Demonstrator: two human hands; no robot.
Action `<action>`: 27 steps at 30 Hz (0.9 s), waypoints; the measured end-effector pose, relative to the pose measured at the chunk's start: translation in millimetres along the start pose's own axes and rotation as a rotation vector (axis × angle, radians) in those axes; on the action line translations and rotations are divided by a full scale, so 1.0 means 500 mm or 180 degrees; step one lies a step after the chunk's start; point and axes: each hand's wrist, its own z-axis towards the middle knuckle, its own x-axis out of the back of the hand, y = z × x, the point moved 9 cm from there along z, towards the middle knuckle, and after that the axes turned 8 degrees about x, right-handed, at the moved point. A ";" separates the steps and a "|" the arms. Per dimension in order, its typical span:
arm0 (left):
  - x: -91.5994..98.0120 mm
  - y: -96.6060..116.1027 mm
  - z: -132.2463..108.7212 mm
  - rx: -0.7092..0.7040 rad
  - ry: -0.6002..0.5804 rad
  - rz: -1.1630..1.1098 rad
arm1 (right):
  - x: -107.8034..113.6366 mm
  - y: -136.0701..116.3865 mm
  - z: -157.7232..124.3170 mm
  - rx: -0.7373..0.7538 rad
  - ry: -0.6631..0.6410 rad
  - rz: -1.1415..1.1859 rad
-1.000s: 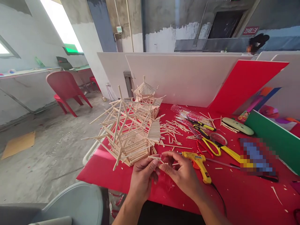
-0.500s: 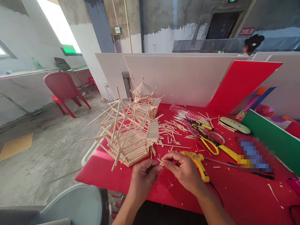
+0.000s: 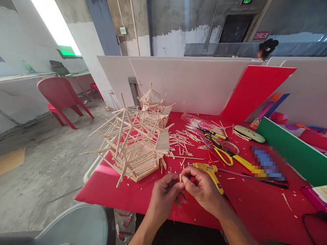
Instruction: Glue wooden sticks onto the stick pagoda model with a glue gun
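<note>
My left hand (image 3: 165, 195) and my right hand (image 3: 201, 189) meet over the near edge of the red table (image 3: 255, 214). Together their fingertips pinch a short wooden stick (image 3: 180, 177), which stands nearly upright between them. Just left of the hands sits a large wooden-stick pavilion model (image 3: 133, 144), tipped on its side. A smaller finished stick pavilion (image 3: 152, 102) stands behind it. A yellow glue gun (image 3: 211, 172) lies right behind my right hand.
Loose cut sticks (image 3: 182, 143) litter the table's middle. Yellow-handled scissors (image 3: 224, 154), pliers (image 3: 214, 134), a utility knife (image 3: 246, 165) and a bag of sticks (image 3: 199, 122) lie beyond. White, red and green boards (image 3: 288, 149) stand behind and right. A red chair (image 3: 60, 98) stands on the floor at left.
Both hands have stayed together on the stick, which has turned from lying flat to nearly upright. The view has shifted slightly to the right.
</note>
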 end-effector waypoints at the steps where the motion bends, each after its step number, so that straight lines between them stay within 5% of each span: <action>1: -0.015 -0.008 0.004 0.0140 -0.0188 -0.0012 | 0.004 -0.002 -0.005 0.0065 -0.0047 -0.0113; 3: -0.028 -0.007 0.009 0.0130 -0.0259 0.0257 | 0.010 -0.006 -0.014 0.0253 -0.0159 -0.0402; 8: -0.045 0.045 0.020 -0.0892 0.0460 0.1544 | 0.049 0.027 -0.038 0.0320 0.0113 -0.0899; 13: -0.140 -0.062 0.092 0.0052 -0.0279 0.0048 | 0.085 0.116 -0.082 -0.0701 0.0494 0.0374; 18: -0.187 -0.101 0.139 0.0434 -0.0217 -0.0899 | 0.172 0.159 -0.157 -0.1333 0.0947 0.1220; 23: -0.209 -0.083 0.163 0.0358 -0.0411 -0.1073 | 0.374 0.205 -0.251 -0.1278 0.1055 -0.1325; 27: -0.208 -0.093 0.175 0.0275 -0.0323 -0.1019 | 0.385 0.210 -0.256 -0.1013 0.0784 -0.2296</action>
